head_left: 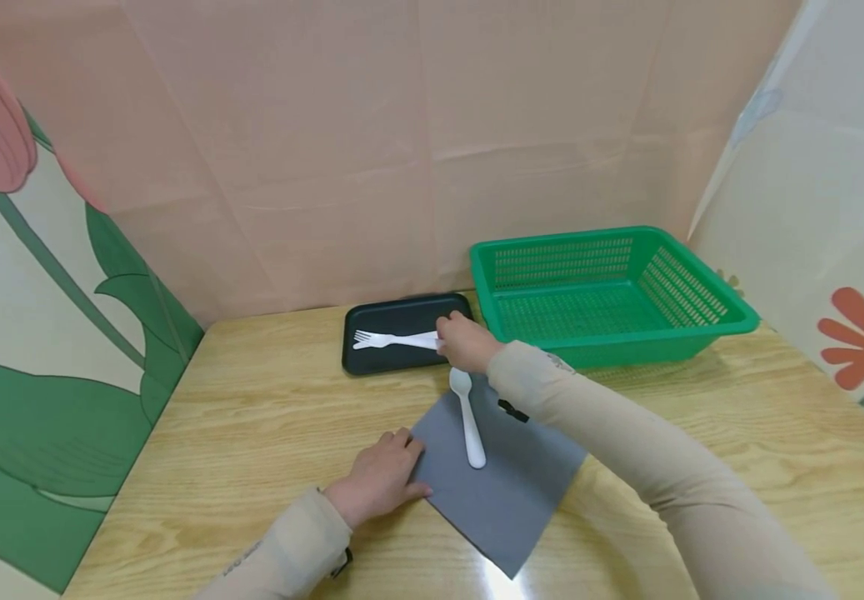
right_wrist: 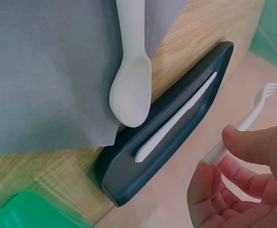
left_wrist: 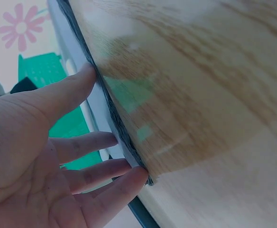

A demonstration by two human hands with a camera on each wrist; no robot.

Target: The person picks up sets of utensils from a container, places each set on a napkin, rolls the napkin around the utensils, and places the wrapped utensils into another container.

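A grey napkin (head_left: 510, 508) lies on the table, slanted, with a white spoon (head_left: 471, 429) across it. At its left edge, the thumb and fingertips of my left hand (head_left: 379, 473) touch the cloth, the fingers loosely extended. My right hand (head_left: 469, 340) pinches a white fork (right_wrist: 253, 113) by the handle end, its tines pointing away from the hand. The fork is held up over a black tray (head_left: 394, 312). Inside that tray lies a white knife (right_wrist: 176, 121), seen in the right wrist view; in the head view the fork mostly covers it.
A green slatted basket (head_left: 619, 343) stands at the back right, close to the tray. Behind the table hangs a pinkish cloth backdrop (head_left: 312, 167), with flower-printed sheets (head_left: 836, 208) at the sides. The wooden table (head_left: 267, 392) extends left of the napkin.
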